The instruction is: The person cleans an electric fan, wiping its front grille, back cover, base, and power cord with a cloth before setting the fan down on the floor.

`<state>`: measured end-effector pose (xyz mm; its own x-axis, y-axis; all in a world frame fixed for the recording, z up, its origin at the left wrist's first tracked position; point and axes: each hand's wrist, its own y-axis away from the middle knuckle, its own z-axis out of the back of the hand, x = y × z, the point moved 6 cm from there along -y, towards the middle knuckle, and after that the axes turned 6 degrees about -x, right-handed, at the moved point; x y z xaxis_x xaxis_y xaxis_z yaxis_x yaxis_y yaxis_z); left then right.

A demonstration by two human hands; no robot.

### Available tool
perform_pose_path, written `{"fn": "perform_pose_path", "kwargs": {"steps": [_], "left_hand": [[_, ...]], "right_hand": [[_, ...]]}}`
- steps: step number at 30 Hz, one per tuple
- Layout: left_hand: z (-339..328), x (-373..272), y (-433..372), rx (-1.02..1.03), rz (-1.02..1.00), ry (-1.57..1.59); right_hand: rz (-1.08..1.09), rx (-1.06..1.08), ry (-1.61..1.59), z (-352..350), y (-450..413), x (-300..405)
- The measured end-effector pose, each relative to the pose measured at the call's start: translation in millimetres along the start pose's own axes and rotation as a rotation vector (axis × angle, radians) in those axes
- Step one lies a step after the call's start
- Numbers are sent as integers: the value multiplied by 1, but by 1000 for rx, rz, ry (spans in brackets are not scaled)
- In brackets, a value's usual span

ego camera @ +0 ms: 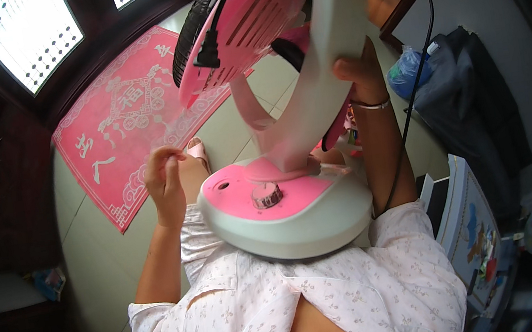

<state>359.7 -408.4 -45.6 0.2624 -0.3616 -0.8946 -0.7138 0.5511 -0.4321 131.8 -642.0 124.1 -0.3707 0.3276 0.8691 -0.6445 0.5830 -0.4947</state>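
Observation:
A pink and white electric fan with a rounded base (295,232) rests against my lap and torso. On the base's pink top is a control knob (267,195). My right hand (359,73) grips the fan's white curved arm (307,95) from the right side; part of the fingers is hidden behind it. The fan's head (252,21) tilts away at the top. A black power plug (208,52) hangs at its back. My left hand (165,179), fingers curled and holding nothing visible, is raised left of the base, apart from it.
A pink doormat (138,117) with writing lies on the tiled floor before the dark door. A black cord (418,75) runs down on the right. Beside it are dark cloth (469,104), a blue bag (407,72) and a cabinet with a decorated top (471,229).

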Motion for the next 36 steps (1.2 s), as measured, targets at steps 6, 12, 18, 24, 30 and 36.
{"fn": "perform_pose_path", "kwargs": {"steps": [6, 12, 18, 24, 30, 36], "left_hand": [[-39, 127, -25, 362, 690, 145], [-113, 140, -39, 311, 1056, 932], [-94, 206, -63, 174, 970, 946], [-50, 201, -65, -23, 846, 1182], [-37, 142, -63, -105, 554, 1142], [-11, 151, -27, -457, 639, 827]], "right_hand": [[94, 31, -234, -2, 12, 11], [146, 186, -207, -22, 12, 29], [41, 71, -2, -16, -2, 27], [-270, -100, -288, 25, 15, -37], [-508, -475, -320, 98, 44, -125], [-698, -507, -344, 115, 75, -168]]}}
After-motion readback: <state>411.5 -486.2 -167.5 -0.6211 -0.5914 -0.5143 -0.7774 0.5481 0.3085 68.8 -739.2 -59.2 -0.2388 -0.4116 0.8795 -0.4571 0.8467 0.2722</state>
